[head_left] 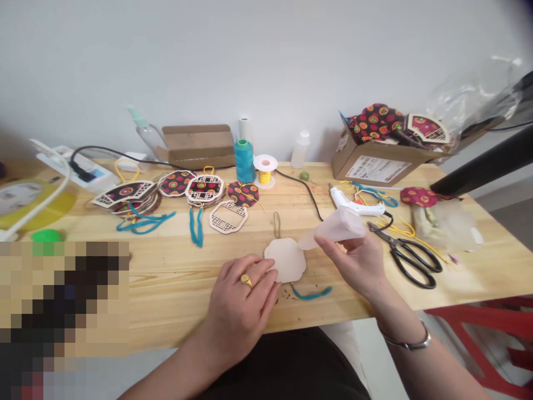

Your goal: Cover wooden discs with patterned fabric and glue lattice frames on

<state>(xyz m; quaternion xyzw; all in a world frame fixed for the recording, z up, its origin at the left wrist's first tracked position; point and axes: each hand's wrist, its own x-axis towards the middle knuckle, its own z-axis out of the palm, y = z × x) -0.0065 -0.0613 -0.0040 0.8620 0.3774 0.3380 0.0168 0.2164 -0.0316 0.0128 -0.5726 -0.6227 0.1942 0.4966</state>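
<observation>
A pale plaque (pixel 288 261) with a scalloped outline lies on the wooden table in front of me. An olive cord loop (pixel 277 224) shows at its top, and a teal tassel (pixel 312 293) comes out below. My left hand (pixel 244 297), with a gold ring, lies with fingers stretched out and fingertips on the plaque's left edge. Between thumb and fingers, my right hand (pixel 358 261) grips a translucent whitish sheet (pixel 339 225), bent and lifted. Its lower left end reaches the plaque's upper right edge; whether they are joined I cannot tell.
Black-handled scissors (pixel 412 258) and a white glue gun (pixel 358 201) lie at right. Behind stand a teal thread cone (pixel 244 162) and a cardboard box (pixel 375 161). Patterned ornaments (pixel 204 190) and a lattice frame (pixel 228 216) lie left; a blurred patch hides the lower left.
</observation>
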